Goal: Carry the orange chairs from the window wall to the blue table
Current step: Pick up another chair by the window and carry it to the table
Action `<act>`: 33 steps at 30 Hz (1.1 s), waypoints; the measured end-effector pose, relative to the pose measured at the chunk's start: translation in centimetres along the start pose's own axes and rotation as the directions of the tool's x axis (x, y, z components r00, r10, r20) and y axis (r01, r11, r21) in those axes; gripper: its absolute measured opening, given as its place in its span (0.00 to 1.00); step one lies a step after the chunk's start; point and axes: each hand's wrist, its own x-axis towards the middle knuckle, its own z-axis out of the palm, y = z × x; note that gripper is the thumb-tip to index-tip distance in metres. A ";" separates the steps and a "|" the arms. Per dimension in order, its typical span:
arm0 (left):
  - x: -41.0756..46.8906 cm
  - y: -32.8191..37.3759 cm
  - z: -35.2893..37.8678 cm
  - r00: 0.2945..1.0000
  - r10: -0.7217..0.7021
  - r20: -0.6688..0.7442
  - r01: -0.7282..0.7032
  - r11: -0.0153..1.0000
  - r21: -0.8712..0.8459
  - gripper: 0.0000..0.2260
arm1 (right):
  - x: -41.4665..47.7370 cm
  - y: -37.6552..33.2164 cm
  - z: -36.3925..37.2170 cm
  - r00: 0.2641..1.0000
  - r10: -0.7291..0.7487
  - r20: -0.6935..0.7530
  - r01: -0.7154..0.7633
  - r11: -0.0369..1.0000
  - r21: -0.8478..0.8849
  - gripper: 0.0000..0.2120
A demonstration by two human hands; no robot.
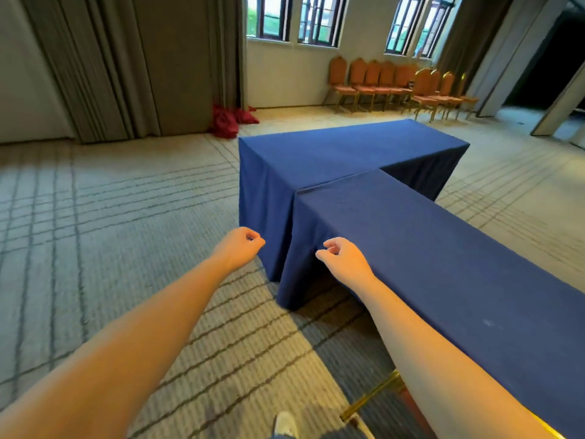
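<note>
A row of orange chairs (pixel 395 83) with gold legs stands at the far end of the room, backs against the wall under the windows (pixel 297 17), well apart from the person. Between the person and the chairs are two tables draped to the floor in blue cloth, set in an L: the far table (pixel 332 150) runs across, and the near table (pixel 459 255) runs towards the lower right. Both bare arms reach forward. The left hand (pixel 240 245) hovers over the carpet (pixel 110 201) just beside the tables' corner, fingers loosely curled, holding nothing. The right hand (pixel 343 258) hovers at the near table's end, fingers also loosely curled and holding nothing. A gold chair leg (pixel 370 397) shows at the bottom under the right forearm, beside a white shoe (pixel 285 423). A heap of red cloth (pixel 228 120) lies at the foot of grey curtains (pixel 126 64) on the left.
</note>
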 end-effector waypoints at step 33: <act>55.3 -14.9 -39.8 0.981 -0.140 -0.131 0.151 0.986 0.073 0.15 | 58.9 -40.0 28.0 0.953 -0.170 0.250 0.196 0.977 -0.081 0.24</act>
